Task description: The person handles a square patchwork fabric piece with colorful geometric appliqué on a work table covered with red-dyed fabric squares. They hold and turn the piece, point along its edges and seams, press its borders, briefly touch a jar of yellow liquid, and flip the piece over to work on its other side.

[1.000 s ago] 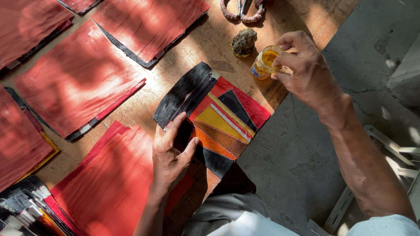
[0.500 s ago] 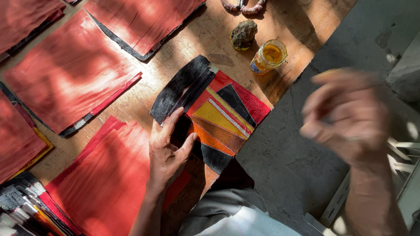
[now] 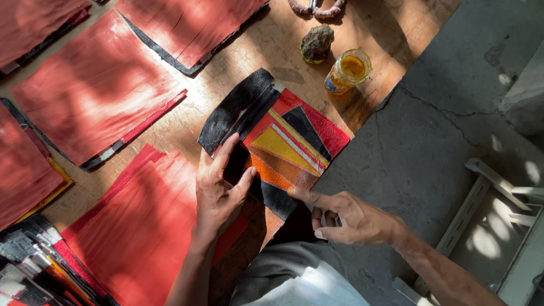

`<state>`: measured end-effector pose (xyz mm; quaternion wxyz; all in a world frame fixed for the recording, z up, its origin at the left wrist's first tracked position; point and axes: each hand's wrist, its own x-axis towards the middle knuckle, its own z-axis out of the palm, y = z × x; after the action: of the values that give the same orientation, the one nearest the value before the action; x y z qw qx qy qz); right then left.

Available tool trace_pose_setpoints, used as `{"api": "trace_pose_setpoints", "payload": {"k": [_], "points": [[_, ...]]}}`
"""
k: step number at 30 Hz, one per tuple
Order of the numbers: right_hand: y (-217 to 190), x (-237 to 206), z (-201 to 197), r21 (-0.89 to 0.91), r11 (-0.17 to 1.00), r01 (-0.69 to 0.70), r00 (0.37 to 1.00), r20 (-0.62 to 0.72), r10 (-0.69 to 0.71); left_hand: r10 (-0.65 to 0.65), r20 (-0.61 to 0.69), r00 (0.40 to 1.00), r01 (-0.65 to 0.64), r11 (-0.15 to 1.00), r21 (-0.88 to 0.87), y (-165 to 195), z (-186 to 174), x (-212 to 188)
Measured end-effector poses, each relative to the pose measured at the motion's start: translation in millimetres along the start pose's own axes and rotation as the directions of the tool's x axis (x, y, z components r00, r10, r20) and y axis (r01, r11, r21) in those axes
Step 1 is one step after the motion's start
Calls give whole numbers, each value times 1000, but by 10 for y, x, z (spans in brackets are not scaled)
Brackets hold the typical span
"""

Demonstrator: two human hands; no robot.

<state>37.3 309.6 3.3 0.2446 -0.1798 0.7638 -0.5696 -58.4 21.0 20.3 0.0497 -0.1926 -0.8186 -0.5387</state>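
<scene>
A patchwork panel (image 3: 292, 144) of red, yellow, orange and black strips lies on a wooden board (image 3: 272, 45), with a black curved piece (image 3: 232, 107) along its upper left edge. My left hand (image 3: 218, 190) presses flat on the panel's left part, fingers spread. My right hand (image 3: 348, 218) comes in from the lower right. Its index finger is stretched out and the tip touches the panel's lower edge, while the other fingers are curled. I cannot tell whether they hold anything.
A small glass jar of yellow liquid (image 3: 347, 71) and a dark lump (image 3: 317, 42) stand behind the panel. Red sheets (image 3: 96, 90) lie around on the left. Strips are stacked at the lower left (image 3: 28, 272). Grey concrete floor (image 3: 453, 113) and a pale frame (image 3: 504, 209) lie right.
My right hand left the jar at the back, swung down to the right and now touches the panel's lower edge with its index finger. The left hand stayed pressed on the panel.
</scene>
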Motion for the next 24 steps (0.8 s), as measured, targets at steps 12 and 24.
{"api": "trace_pose_setpoints", "payload": {"k": [12, 24], "points": [[-549, 191, 217, -136, 909, -394, 918, 2, 397, 49, 1, 999, -49, 999, -24, -15, 5, 21], [-270, -91, 353, -389, 914, -118, 989, -125, 75, -109, 46, 993, 108, 994, 22, -30, 23, -9]]}}
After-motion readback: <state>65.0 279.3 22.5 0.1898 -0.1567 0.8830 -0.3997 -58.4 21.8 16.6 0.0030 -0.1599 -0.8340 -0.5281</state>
